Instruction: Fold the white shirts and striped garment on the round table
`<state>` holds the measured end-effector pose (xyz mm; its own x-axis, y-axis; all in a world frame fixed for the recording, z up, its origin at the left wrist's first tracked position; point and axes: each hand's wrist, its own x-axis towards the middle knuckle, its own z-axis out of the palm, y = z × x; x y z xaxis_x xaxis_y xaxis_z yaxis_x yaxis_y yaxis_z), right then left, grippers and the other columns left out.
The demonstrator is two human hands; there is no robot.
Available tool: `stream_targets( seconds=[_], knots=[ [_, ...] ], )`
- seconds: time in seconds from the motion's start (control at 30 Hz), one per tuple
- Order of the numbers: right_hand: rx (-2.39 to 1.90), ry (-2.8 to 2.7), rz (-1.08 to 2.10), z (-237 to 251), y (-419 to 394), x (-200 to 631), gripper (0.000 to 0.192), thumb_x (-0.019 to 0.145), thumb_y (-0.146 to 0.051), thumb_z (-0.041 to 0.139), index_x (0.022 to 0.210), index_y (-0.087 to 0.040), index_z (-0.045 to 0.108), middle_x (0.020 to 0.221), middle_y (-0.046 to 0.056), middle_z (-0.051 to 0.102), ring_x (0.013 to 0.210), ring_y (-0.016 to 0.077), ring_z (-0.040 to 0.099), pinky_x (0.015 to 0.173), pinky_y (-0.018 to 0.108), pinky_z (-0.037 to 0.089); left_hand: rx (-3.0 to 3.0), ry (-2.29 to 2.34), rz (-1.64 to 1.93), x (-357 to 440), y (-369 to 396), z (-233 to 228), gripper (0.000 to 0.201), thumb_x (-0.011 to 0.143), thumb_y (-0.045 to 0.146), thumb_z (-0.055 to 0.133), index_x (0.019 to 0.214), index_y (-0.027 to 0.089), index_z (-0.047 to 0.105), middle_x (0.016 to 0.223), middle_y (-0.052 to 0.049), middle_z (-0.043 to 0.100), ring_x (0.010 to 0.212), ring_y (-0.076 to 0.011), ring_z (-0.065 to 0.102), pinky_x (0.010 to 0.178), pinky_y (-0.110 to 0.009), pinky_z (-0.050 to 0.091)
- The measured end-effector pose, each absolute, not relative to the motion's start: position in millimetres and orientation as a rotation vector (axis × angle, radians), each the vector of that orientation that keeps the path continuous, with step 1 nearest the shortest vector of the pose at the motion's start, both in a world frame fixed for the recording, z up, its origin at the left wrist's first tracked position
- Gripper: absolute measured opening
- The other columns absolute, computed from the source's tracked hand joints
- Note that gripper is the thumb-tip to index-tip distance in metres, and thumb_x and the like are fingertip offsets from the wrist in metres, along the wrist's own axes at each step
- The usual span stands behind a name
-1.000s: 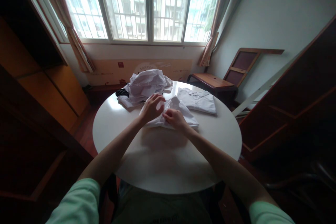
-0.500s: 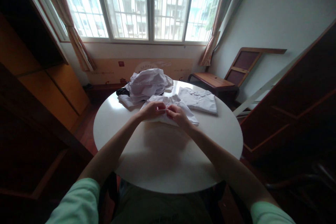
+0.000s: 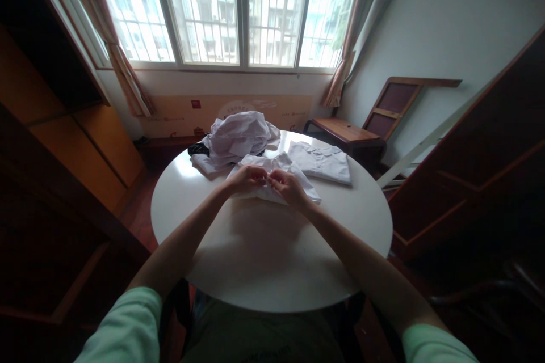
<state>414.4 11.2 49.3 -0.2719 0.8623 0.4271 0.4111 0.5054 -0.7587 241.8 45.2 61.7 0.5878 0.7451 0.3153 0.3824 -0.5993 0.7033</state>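
Note:
A white shirt (image 3: 304, 186) lies on the round white table, its collar end toward the window. My left hand (image 3: 249, 177) and my right hand (image 3: 284, 184) meet over its middle, fingertips almost touching. Both are closed in a pinch on the shirt's fabric; the exact bit between the fingers is too small to make out. A folded white shirt (image 3: 321, 163) lies flat to the right of my right hand. Behind my left hand is a heap of crumpled white clothes (image 3: 238, 135).
The table (image 3: 268, 261) has a round edge close to my body. Something black (image 3: 198, 150) sticks out at the heap's left. A wooden chair (image 3: 349, 130) stands beyond the table at the right, and a long cardboard box (image 3: 179, 116) leans under the window.
My fingers have shifted slightly and drawn closer together at the shirt's middle. The clothes lie as before; the view has moved a little.

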Motion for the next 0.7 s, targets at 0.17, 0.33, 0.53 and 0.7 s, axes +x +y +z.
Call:
stream_targets(
  seconds=[0.17, 0.33, 0.53, 0.7],
  knots=[
    [-1.104, -1.917, 0.526, 48.4, 11.9, 415.4, 0.014, 0.079, -0.027, 0.048, 0.071, -0.018, 0.055, 0.065, 0.000, 0.055, 0.061, 0.0121, 0.048, 0.058, 0.024, 0.034, 2.106, 0.812, 0.704, 239.2, 41.1, 65.8, 0.024, 0.072, 0.034, 0.057, 0.078, 0.013, 0.065, 0.072, -0.002, 0.059, 0.069, -0.0121, 0.050, 0.064, -0.023, 0.039],
    [-1.103, -1.908, 0.548, 47.2, 11.0, 414.5, 0.013, 0.079, -0.026, 0.048, 0.072, -0.018, 0.054, 0.064, -0.001, 0.053, 0.061, 0.0118, 0.047, 0.057, 0.023, 0.034, 2.086, 0.825, 0.680, 238.3, 39.7, 68.1, 0.027, 0.072, 0.039, 0.058, 0.077, 0.013, 0.065, 0.071, -0.002, 0.059, 0.069, -0.0123, 0.051, 0.063, -0.023, 0.040],
    [-1.027, -1.868, 0.678, 45.5, 11.3, 415.1, 0.016, 0.079, -0.031, 0.045, 0.071, -0.019, 0.051, 0.061, -0.003, 0.048, 0.059, 0.0107, 0.043, 0.055, 0.023, 0.032, 2.042, 0.747, 0.769, 239.4, 39.2, 63.8, 0.020, 0.071, 0.033, 0.061, 0.074, 0.013, 0.064, 0.069, 0.000, 0.058, 0.066, -0.0103, 0.051, 0.063, -0.021, 0.040],
    [-1.026, -1.791, 0.775, 42.3, 14.4, 413.6, 0.020, 0.078, -0.036, 0.046, 0.069, -0.019, 0.049, 0.057, -0.004, 0.045, 0.054, 0.0099, 0.040, 0.051, 0.023, 0.030, 2.032, 0.750, 0.797, 240.6, 37.9, 63.4, 0.020, 0.071, 0.033, 0.061, 0.077, 0.013, 0.064, 0.070, 0.000, 0.059, 0.068, -0.0106, 0.052, 0.064, -0.022, 0.039]
  ],
)
